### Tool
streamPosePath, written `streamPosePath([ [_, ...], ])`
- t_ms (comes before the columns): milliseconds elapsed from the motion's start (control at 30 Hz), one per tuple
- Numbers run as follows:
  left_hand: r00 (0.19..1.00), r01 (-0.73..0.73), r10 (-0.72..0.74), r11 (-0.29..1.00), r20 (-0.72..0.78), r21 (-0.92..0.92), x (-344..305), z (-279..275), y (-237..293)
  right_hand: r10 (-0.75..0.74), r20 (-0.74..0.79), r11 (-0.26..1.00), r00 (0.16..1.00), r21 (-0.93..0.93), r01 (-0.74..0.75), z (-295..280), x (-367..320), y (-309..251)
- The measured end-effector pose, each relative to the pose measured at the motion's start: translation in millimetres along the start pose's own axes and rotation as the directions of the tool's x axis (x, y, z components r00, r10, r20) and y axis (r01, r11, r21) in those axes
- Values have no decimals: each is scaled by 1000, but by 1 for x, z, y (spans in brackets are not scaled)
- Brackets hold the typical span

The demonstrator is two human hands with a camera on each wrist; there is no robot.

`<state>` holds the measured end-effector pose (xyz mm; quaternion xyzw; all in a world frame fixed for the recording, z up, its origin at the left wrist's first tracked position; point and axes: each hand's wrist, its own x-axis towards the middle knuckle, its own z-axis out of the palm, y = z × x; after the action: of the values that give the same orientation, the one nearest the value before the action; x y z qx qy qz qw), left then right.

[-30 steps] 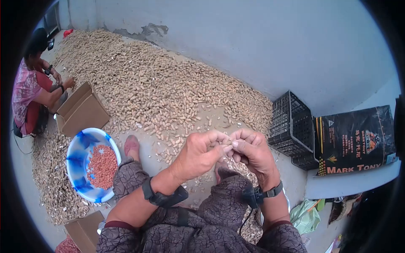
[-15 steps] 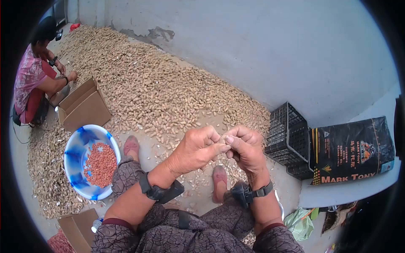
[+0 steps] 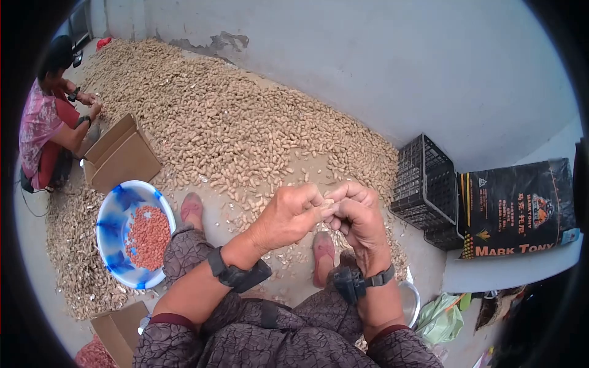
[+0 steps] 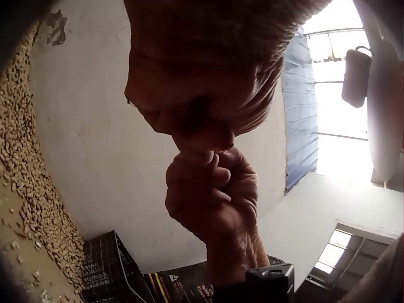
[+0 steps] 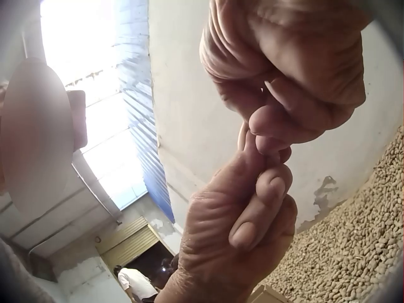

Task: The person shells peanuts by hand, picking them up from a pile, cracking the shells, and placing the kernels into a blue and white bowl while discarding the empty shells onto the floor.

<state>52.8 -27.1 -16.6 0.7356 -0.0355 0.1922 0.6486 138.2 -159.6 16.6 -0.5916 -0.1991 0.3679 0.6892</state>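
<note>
Both hands meet fingertip to fingertip over the floor between the feet. My left hand [image 3: 288, 211] pinches a small pale peanut [image 3: 329, 202] between thumb and forefinger. From the other side my right hand [image 3: 361, 214] grips the same peanut, its remaining fingers curled in toward the palm. The fingers cover most of the peanut, and in both wrist views it is hidden in the dark gap between the fingertips. Beside the left knee stands a blue-and-white basin [image 3: 109, 211] with shelled red peanuts [image 3: 147, 238] in it.
A large heap of unshelled peanuts [image 3: 215, 122] lies along the wall. Cardboard box [image 3: 126, 162], black crate [image 3: 423, 184] and black printed sack [image 3: 518, 208] stand around. Another person [image 3: 49, 122] squats at the far left. A metal bowl [image 3: 410, 302] sits beside the right forearm.
The hands stay joined at the fingertips, with small finger shifts around the peanut. The head view has swung slightly, and the metal bowl shows more now. The other person's hands have drawn together.
</note>
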Motion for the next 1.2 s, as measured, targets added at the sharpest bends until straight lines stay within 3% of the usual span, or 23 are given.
streamPosePath([
  [133, 997, 77, -79, 992, -7, -103, 1, 7, 3, 10, -77, 993, 997, 119, 0, -2, 0, 1],
  [200, 957, 289, -277, 911, 81, -295, 5, 2, 9, 20, -74, 992, 997, 127, -10, -3, 1, 1],
  [233, 956, 293, -281, 909, 82, -295, 5, 2, 8, 11, -46, 986, 999, 168, -3, -3, 2, 1],
  [300, 942, 328, -300, 739, 149, -588, 6, 4, 6, 2, 1, 979, 1000, 203, -2, -4, 3, 0],
  [333, 940, 334, -305, 736, 153, -589, 7, 3, 5, 6, -4, 979, 1000, 206, -5, -3, 3, 0],
  [433, 941, 324, -270, 556, 202, -765, 8, -1, 0, -11, -69, 997, 998, 72, 16, 2, 1, -3],
  [567, 932, 344, -290, 512, 218, -787, 7, 0, -3, -27, -21, 1000, 999, -13, 27, 1, 1, -8],
  [867, 922, 386, -282, 601, 267, -700, 7, 2, 3, 14, 29, 1000, 999, 12, -14, -6, -4, -9],
  [933, 912, 411, -229, 509, 342, -756, 8, 1, 1, 27, 75, 996, 997, 86, -33, -8, -4, -4],
  [1067, 923, 385, -193, 513, 334, -767, 7, 3, 7, 73, 49, 996, 996, 37, -75, -8, -7, -8],
  [1133, 936, 353, -234, 640, 265, -683, 7, 8, 11, 33, 99, 998, 994, 48, -38, -7, -7, -4],
  [1200, 934, 358, -239, 666, 267, -655, 7, 10, 13, 40, 63, 999, 997, 8, -40, -3, -5, -1],
])
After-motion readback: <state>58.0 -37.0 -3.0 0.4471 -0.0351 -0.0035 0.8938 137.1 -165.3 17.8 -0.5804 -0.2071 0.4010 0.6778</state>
